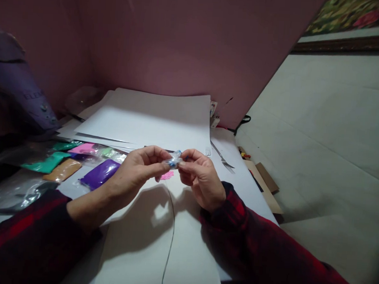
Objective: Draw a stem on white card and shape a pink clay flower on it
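Far left: dark purple fabric item, against the wall.
Left of table: clear empty wrapper; sealed packets of coloured modelling clay lying side by side, namely teal packet, orange packet, pink packet, purple packet.
Left hand: fingertips pinched narrow on the left end of a small clear packet of blue clay.
Centre: the blue packet is held in the air between both hands, above the white paper sheet; a bit of pink clay lies on the sheet just under it. Stack of white sheets behind. A thin dark cord runs down the front sheet.
Right hand: fingertips closed tight on the packet's right end.
Right: metal fork on the table; cardboard pieces at the table's edge.
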Demonstrator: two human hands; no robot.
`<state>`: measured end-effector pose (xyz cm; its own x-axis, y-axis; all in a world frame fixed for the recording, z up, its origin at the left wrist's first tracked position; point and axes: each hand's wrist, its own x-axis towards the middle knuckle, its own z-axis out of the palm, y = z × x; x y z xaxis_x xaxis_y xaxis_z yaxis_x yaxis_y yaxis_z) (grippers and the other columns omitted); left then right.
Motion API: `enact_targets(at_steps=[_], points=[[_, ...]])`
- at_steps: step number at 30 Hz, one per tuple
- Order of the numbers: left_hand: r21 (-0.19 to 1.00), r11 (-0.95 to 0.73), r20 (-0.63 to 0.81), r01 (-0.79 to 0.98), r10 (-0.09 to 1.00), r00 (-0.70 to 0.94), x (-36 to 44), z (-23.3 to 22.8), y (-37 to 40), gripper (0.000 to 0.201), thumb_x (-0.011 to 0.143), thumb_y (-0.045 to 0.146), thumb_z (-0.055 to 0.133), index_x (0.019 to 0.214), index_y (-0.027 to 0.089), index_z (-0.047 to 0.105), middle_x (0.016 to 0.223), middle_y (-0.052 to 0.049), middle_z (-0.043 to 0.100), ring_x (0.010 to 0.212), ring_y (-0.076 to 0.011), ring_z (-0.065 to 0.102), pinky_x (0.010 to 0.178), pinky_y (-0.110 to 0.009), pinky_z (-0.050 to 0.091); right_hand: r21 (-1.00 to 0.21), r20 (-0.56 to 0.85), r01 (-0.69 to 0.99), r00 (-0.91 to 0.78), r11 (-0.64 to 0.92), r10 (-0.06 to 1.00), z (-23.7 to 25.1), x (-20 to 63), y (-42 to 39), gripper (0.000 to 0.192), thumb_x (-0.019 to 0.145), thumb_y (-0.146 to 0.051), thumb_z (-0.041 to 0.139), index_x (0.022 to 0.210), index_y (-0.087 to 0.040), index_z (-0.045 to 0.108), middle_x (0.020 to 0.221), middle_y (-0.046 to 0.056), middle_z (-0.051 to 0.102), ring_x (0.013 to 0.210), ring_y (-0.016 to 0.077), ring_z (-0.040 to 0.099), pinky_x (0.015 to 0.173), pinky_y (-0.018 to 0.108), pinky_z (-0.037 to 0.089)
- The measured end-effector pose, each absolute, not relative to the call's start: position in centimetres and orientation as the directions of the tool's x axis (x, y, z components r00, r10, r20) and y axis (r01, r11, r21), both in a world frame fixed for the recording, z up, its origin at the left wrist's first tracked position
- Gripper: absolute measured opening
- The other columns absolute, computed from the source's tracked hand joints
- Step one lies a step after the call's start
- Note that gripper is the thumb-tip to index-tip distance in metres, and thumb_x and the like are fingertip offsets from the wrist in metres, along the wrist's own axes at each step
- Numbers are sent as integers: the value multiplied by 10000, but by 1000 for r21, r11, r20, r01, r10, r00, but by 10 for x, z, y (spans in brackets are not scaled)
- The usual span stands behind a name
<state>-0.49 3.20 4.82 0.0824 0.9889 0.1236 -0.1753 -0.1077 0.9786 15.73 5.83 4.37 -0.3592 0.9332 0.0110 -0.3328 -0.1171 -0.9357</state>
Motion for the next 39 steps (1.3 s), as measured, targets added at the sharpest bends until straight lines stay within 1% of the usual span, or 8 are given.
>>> enact_targets(at_steps=[8,13,16,24,28,31,34,39], points=[[983,47,-35,-177,997,67,-8,30,35,182,680,265,774,779,155,669,677,8,611,553,-90,519,538,-235,429,-957,137,-289,-341,35,930,17,156,63,215,727,-299,708,835,-177,569,577,-76,519,398,39,382,366,171,287],[882,247,-196,-401,967,166,-11,32,35,214,706,192,734,861,170,589,680,-18,600,570,-116,540,532,-248,433,-962,52,-266,-401,-62,915,10,153,60,254,776,-355,707,867,-164,568,562,-66,546,375,45,420,366,176,368],[858,297,-225,-419,951,214,-10,34,33,170,732,174,692,867,177,589,703,-20,613,589,-111,545,563,-245,441,-963,13,-250,-419,-101,908,9,153,58,271,770,-363,722,869,-154,582,599,-37,599,385,56,479,383,185,400],[992,54,-34,-117,985,167,-7,28,32,247,684,287,755,883,174,666,758,-37,678,646,-162,617,591,-297,486,-964,127,-264,-356,31,926,7,160,58,244,748,-347,741,842,-163,612,655,-32,602,447,53,476,425,189,392],[989,-133,120,67,978,168,-8,28,30,207,720,314,718,863,167,693,796,-55,697,719,-179,625,612,-296,501,-966,191,-237,-374,106,908,8,162,56,253,697,-302,768,852,-172,616,647,-42,573,492,62,468,456,199,398],[962,-200,169,186,971,168,-7,31,28,137,732,285,670,799,168,697,725,-33,677,649,-158,602,571,-270,484,-962,221,-240,-400,131,890,11,161,54,262,675,-244,758,874,-176,602,682,-33,573,533,70,484,475,203,410],[962,-173,141,212,977,158,-6,34,27,107,733,258,629,757,168,680,688,-8,641,541,-124,565,520,-256,469,-952,256,-257,-381,164,889,11,160,52,304,657,-170,731,919,-177,576,716,-30,559,556,68,484,473,193,408],[993,-85,73,77,987,143,-7,32,30,80,705,250,657,709,171,659,733,-7,618,519,-106,540,494,-248,459,-952,251,-258,-355,164,900,11,158,51,362,654,-146,692,957,-199,502,758,-42,539,543,60,478,448,180,421]])
